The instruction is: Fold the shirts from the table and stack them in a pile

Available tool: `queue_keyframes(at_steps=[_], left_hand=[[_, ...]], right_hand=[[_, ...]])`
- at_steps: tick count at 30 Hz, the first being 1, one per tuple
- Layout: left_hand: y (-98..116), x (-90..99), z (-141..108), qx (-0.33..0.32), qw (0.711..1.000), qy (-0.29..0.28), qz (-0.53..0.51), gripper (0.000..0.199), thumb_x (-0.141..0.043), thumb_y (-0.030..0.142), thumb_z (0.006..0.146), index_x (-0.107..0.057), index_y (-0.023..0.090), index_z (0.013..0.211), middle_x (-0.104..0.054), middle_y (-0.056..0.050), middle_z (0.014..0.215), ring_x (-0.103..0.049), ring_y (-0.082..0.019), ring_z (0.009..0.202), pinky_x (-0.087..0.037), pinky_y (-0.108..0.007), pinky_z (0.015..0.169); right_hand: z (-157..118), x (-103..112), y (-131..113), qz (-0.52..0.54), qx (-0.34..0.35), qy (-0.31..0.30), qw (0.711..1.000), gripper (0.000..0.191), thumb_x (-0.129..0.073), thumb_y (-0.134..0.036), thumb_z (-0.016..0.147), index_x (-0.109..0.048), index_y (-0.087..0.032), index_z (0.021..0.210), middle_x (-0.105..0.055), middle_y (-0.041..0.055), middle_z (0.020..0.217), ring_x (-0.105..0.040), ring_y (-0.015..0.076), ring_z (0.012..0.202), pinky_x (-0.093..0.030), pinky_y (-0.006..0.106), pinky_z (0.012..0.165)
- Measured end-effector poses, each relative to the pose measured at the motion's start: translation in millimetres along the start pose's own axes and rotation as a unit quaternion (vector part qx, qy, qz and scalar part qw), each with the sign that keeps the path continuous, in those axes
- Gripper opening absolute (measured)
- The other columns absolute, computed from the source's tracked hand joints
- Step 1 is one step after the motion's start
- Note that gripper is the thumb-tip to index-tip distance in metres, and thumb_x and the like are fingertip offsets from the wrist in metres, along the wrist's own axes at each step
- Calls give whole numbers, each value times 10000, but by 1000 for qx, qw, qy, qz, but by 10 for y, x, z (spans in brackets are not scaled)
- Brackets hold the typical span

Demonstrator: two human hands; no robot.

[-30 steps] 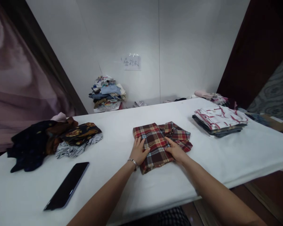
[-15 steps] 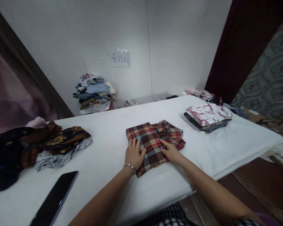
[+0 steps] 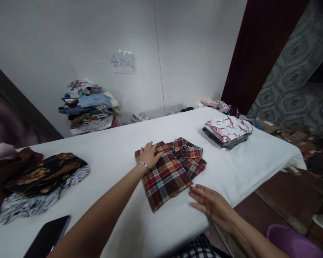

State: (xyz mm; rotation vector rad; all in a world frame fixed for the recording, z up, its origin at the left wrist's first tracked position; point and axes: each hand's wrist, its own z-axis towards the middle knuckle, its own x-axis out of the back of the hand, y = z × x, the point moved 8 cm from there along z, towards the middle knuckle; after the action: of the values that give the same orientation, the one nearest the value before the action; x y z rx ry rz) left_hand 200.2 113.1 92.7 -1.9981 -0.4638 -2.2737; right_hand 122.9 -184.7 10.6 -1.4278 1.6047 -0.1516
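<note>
A red, brown and yellow plaid shirt (image 3: 172, 168) lies partly folded on the white-covered table (image 3: 115, 143), its collar towards the far right. My left hand (image 3: 148, 156) rests flat on the shirt's far left part, fingers extended, a bracelet at the wrist. Just off the shirt's near right corner, my right hand (image 3: 211, 202) hovers close above the table with its fingers apart and nothing in them.
Folded clothes (image 3: 228, 130) form a stack at the right, a white and red garment on top. Loose dark clothes (image 3: 48, 173) and a black phone (image 3: 48, 234) lie left. A tall clothes pile (image 3: 90, 105) stands by the wall; a purple basin (image 3: 293, 242) sits lower right.
My left hand has slid up to the shirt's far left part. My right hand has come off the shirt and moved nearer to me. The view has turned right.
</note>
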Motion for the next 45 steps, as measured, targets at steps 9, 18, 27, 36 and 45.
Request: queue_keyframes(at_steps=[9, 18, 27, 36, 45], left_hand=[[23, -434, 879, 30, 986, -138, -93, 772, -681, 573, 720, -529, 151, 1347, -542, -202, 1409, -509, -371, 1296, -424, -463, 1031], [-41, -16, 985, 60, 940, -177, -284, 295, -772, 386, 614, -708, 139, 762, -741, -114, 793, -689, -304, 785, -533, -410, 737], [-639, 1831, 276, -17, 800, 141, -583, 325, -798, 313, 543, -531, 209, 696, -615, 38, 704, -582, -134, 686, -492, -305, 711], [-863, 548, -1788, 103, 917, 34, -383, 171, -645, 285, 589, -492, 233, 647, -580, 45, 667, -538, -164, 693, -475, -301, 699], [-942, -81, -2168, 236, 804, 5, -546, 727, -660, 512, 738, -432, 176, 1341, -735, -102, 1042, -694, -259, 1000, -560, -401, 858]], right_hand=[[426, -484, 101, 53, -3, -53, 997, 317, -896, -346, 610, -733, -226, 854, -751, -6, 837, -673, 129, 723, -561, 242, 677], [522, -668, -123, -57, 114, -77, 989, 223, -823, -418, 681, -728, -230, 754, -692, -12, 718, -588, 138, 639, -465, 251, 612], [481, -1255, -1843, -171, 421, -76, 888, 302, -766, -318, 632, -694, -221, 909, -724, 7, 884, -616, 199, 862, -454, 372, 892], [608, -835, -761, -449, 311, -169, 820, 138, -680, -356, 705, -709, -222, 716, -715, 34, 832, -627, 249, 881, -479, 394, 884], [474, -615, -503, -455, 225, -175, 844, 486, -662, -301, 715, -685, -235, 1195, -725, 50, 1101, -640, 271, 1063, -464, 449, 992]])
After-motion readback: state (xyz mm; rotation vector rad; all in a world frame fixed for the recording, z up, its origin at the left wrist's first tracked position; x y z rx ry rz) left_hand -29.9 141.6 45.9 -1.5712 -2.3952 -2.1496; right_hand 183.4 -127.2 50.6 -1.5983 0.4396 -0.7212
